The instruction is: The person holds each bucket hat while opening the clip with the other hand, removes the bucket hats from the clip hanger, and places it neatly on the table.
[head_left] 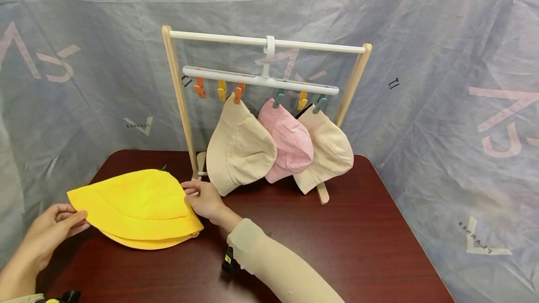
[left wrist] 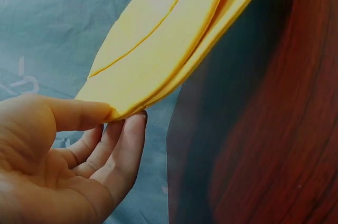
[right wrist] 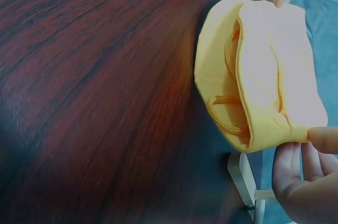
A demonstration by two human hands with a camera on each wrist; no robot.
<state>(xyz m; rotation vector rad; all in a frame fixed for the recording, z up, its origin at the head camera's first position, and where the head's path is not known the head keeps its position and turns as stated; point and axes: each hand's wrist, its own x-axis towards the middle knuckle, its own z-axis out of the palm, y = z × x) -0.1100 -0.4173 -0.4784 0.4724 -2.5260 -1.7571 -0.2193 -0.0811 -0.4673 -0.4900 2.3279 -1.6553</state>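
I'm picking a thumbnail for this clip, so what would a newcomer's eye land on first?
Most likely the bright yellow hat, over the left part of the dark red table, pinched between the left hand and the right hand. Next, probably the pink hat, clipped between two cream hats on the white hanger of the rack behind.

Right of the beige right sleeve (head_left: 290,265), the worktop (head_left: 358,228) offers a broad, low way in. Beneath the hanger (head_left: 301,84), the left cream bucket hat (head_left: 242,148), pink bucket hat (head_left: 288,146) and right cream bucket hat (head_left: 328,151) overlap, blocking a straight reach. A narrow gap opens between the left wooden post (head_left: 180,97) and the nearest hat. The yellow bucket hat (head_left: 139,205) obstructs the left side.
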